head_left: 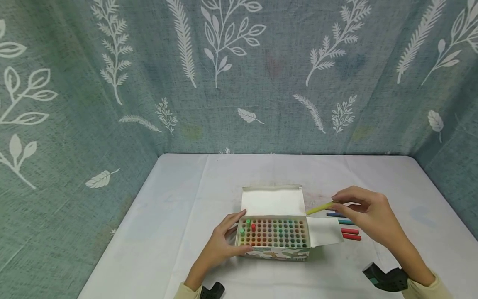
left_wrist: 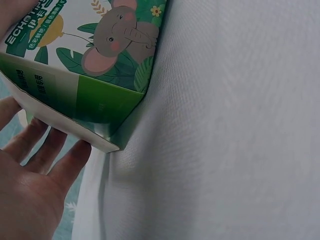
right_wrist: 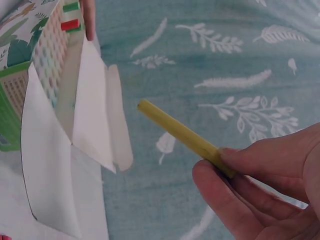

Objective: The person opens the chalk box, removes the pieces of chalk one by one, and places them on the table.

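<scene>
1. Lower right, the right hand (head_left: 364, 216) pinches a yellow stick (head_left: 319, 208) near one end.
2. Lower centre, the left hand (head_left: 223, 238) grips the open box (head_left: 280, 253).
3. I'd brace the box, steering the stick's tip clear of the side flap (head_left: 324, 232).

The left hand (head_left: 220, 241) grips an open printed box (head_left: 280, 253) with many round holes; near it, the right hand (head_left: 367, 216) pinches a slim yellow stick (head_left: 320, 208), tilted.

Box (head_left: 274, 253) & its flaps (head_left: 325, 231) block path btwn L hand (head_left: 224, 238) & R hand (head_left: 367, 211); sticks (head_left: 352, 237) beside R hand. Room on table (head_left: 168, 211) left of L hand.
</scene>
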Demonstrator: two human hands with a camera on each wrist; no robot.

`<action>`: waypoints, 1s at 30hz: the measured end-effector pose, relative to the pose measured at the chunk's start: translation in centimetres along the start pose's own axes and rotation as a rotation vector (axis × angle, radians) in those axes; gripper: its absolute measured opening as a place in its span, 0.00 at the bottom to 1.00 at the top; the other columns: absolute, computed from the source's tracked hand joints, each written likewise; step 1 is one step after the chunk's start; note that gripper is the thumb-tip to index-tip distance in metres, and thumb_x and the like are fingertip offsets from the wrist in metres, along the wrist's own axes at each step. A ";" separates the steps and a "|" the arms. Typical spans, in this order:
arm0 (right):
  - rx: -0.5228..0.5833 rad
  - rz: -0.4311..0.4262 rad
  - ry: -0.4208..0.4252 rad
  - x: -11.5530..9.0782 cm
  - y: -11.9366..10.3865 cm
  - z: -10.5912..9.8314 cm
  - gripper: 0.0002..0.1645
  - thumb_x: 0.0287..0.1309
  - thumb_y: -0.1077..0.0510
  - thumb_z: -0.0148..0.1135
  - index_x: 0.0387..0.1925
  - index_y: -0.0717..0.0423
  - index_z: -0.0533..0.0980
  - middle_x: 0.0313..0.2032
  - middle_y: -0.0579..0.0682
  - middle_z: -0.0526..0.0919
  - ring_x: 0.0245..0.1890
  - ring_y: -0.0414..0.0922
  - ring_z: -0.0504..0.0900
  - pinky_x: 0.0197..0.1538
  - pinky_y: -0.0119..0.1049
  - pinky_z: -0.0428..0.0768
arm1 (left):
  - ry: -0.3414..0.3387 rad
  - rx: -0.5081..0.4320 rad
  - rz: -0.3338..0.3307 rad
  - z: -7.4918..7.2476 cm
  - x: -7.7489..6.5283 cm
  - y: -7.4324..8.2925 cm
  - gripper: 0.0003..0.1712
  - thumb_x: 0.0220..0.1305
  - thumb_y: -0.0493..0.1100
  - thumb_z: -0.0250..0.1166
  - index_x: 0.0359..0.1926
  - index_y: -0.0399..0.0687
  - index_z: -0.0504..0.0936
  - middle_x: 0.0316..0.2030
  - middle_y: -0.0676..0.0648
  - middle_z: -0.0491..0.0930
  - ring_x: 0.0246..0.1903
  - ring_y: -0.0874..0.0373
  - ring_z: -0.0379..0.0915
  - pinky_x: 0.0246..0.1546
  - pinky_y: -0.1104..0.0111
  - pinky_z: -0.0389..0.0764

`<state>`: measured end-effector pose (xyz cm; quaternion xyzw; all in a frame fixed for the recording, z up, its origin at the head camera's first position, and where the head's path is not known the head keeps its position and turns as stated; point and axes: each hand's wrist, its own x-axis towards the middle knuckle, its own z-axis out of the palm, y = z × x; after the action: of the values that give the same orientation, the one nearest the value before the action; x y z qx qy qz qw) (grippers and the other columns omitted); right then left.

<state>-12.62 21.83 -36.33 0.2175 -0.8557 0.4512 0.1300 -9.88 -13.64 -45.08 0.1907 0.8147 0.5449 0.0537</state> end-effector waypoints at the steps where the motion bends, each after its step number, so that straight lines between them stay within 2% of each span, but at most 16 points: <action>1: 0.008 0.005 -0.001 -0.1 0.1 -0.2 0.13 0.43 0.66 0.66 0.32 0.47 0.79 0.33 0.44 0.79 0.33 0.36 0.78 0.33 0.25 0.79 | 0.000 -0.001 0.001 0.0 0.0 0.0 0.49 0.42 0.47 0.72 0.65 0.52 0.56 0.59 0.47 0.59 0.60 0.55 0.53 0.56 0.57 0.64; 8: -0.045 0.054 0.016 -0.6 1.0 -1.6 0.12 0.45 0.64 0.66 0.33 0.46 0.78 0.34 0.42 0.79 0.34 0.33 0.77 0.35 0.20 0.77 | 0.004 -0.006 0.013 0.0 -0.2 0.1 0.49 0.43 0.45 0.72 0.65 0.52 0.56 0.59 0.47 0.59 0.60 0.56 0.53 0.56 0.59 0.64; 13: -0.046 0.090 0.034 -1.2 1.9 -2.8 0.12 0.45 0.64 0.66 0.34 0.49 0.79 0.33 0.45 0.80 0.32 0.34 0.78 0.35 0.20 0.77 | 0.009 0.002 0.020 0.1 -0.2 0.2 0.49 0.42 0.46 0.72 0.65 0.51 0.57 0.59 0.47 0.60 0.60 0.55 0.54 0.56 0.58 0.64; 24: -0.049 0.222 0.056 -2.3 4.0 -4.1 0.09 0.48 0.60 0.63 0.35 0.53 0.78 0.33 0.48 0.79 0.29 0.38 0.81 0.33 0.23 0.78 | 0.007 0.007 -0.006 -0.1 -0.3 0.3 0.48 0.44 0.46 0.71 0.65 0.53 0.56 0.60 0.48 0.59 0.60 0.57 0.53 0.57 0.57 0.63; 30: -0.046 0.304 0.058 -3.1 5.1 -4.6 0.12 0.51 0.58 0.62 0.38 0.57 0.77 0.34 0.50 0.79 0.29 0.39 0.82 0.32 0.22 0.78 | 0.005 0.001 -0.010 0.1 -0.3 0.3 0.49 0.43 0.45 0.71 0.65 0.53 0.56 0.60 0.48 0.59 0.60 0.56 0.53 0.57 0.58 0.63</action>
<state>-12.31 28.96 -38.73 0.0694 -0.8848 0.4519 0.0899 -9.47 -13.62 -44.87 0.1855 0.8162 0.5446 0.0542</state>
